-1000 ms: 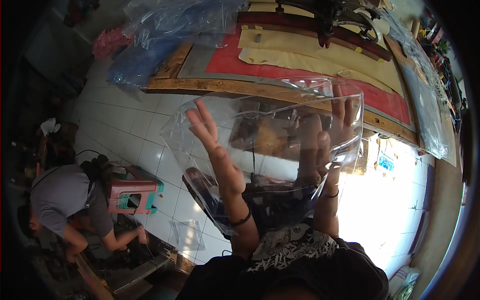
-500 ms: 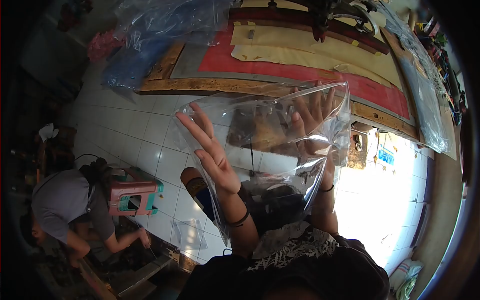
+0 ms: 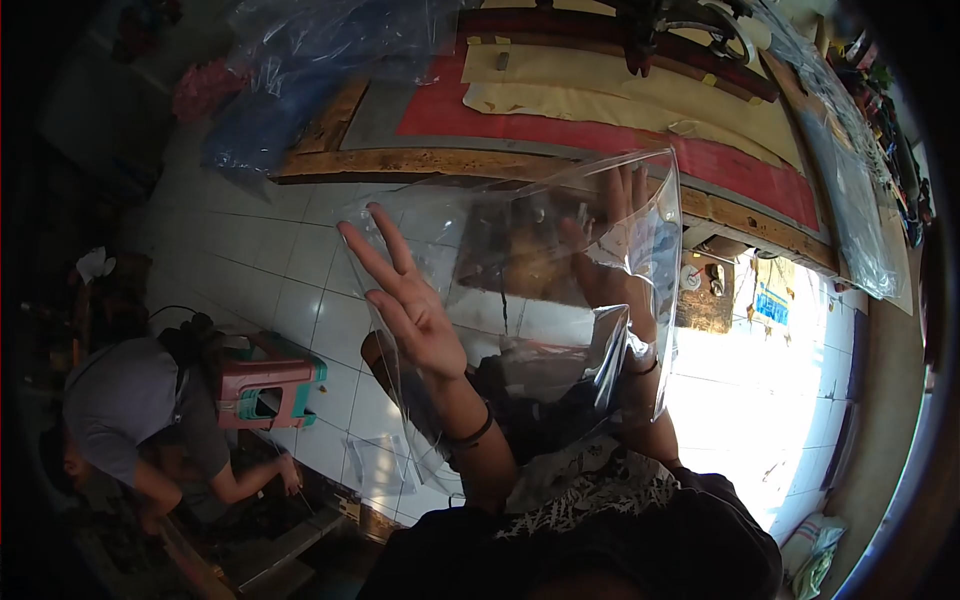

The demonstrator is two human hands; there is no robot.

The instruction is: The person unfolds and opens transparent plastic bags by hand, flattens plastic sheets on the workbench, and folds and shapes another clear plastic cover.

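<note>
A clear plastic sheet or bag (image 3: 530, 320), creased and shiny, is spread upright between my two hands above the floor. My left hand (image 3: 425, 320) is at its left edge with the fingers stretched and apart; the plastic touches or partly covers it. On the other side my right hand (image 3: 612, 265) shows through the plastic, its fingers extended upward and the thumb apart. Folds and glare blur its outline. Whether the hands are inside the plastic or behind it, I cannot tell.
A wooden-framed workbench (image 3: 420, 160) with red and yellow sheets and a machine stands ahead. Clear plastic (image 3: 330, 50) is heaped at its left end. A person (image 3: 130, 400) bends over at lower left beside stacked stools (image 3: 265, 390). Bright light falls on the tiled floor (image 3: 730, 400).
The plastic's right edge has shifted left, and my right hand has moved left and turned more edge-on. My left hand has moved slightly left. The other person has barely moved.
</note>
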